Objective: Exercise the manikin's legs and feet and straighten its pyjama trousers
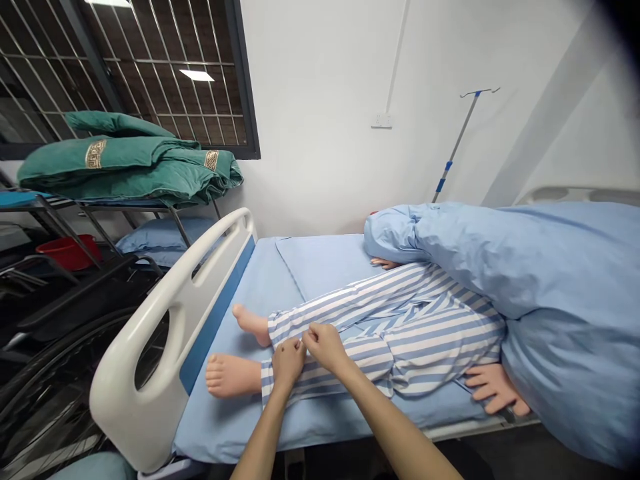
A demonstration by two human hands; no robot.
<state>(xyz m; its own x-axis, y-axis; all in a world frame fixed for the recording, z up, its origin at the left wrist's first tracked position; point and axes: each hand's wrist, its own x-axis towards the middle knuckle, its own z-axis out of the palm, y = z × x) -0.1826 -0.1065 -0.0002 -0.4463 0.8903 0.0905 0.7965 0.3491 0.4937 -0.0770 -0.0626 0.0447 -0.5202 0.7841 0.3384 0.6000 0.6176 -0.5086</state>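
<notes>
A manikin lies on its back on the bed, in blue-and-white striped trousers (430,340). Its bare feet, the near one (233,375) and the far one (251,325), point toward the footboard. My left hand (289,360) is closed in a fist above the near trouser leg, close to the ankle. Right beside it, my right hand (324,343) is also curled shut, with the two thumbs almost meeting. A tiny pale bit shows between them, too small to name. A light blue quilt (560,267) covers the manikin's upper body; one manikin hand (495,388) sticks out at its near edge.
The white footboard (165,313) rises on the left, with a wheelchair (60,373) beyond it. Folded green quilts (135,160) lie on a rack under the barred window. A red basin (70,252) is below. An IV pole (453,157) stands by the wall.
</notes>
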